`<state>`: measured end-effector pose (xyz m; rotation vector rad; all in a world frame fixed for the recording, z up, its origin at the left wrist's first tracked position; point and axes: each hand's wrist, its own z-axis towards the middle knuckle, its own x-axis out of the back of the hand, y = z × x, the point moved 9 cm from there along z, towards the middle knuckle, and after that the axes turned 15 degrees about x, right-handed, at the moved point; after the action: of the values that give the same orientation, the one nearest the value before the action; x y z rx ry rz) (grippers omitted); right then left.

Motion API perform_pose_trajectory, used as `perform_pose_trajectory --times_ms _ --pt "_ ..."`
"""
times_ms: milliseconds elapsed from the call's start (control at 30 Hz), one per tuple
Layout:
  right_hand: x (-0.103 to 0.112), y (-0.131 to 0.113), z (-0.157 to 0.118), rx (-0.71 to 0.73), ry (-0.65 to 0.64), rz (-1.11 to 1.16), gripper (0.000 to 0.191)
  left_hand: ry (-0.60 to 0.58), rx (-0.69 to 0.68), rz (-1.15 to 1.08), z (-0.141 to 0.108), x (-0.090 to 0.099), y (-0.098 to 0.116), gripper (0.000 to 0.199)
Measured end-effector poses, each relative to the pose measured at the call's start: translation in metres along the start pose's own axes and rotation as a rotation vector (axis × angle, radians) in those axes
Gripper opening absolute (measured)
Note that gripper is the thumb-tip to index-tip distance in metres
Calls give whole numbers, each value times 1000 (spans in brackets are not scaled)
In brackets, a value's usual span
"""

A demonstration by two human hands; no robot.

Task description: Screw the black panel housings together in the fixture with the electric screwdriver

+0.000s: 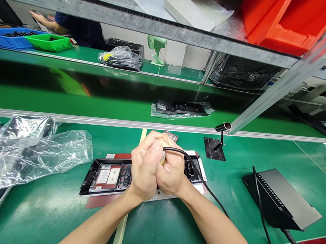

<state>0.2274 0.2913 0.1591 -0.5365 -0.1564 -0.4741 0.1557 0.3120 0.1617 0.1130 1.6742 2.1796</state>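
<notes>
A black rectangular frame part (87,176) lies on a dark red sheet (101,201) on the green bench. Above its middle, my left hand (147,165) and my right hand (173,166) are pressed together, fingers wrapped round a tool with a yellowish end (163,158). A black cable (201,176) runs from the top of the tool over my right wrist and down to the right. The tool's lower end and the spot beneath it are hidden by my hands. Round cutouts show in the frame part left of my hands.
Clear plastic bags (54,152) lie at left. At right are a small black stand with a tube (223,127) and a grey-black device (284,197) with cables. A wrapped black part (180,108) lies beyond the metal rail (111,121). A shelf (116,15) hangs overhead. A person stands behind.
</notes>
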Motion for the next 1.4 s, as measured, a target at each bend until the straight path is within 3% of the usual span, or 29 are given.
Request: perform_pose_trajectory --times_ms 1400 --pt "-1 3 -2 -14 -20 -35 24 33 19 56 1 1 0 33"
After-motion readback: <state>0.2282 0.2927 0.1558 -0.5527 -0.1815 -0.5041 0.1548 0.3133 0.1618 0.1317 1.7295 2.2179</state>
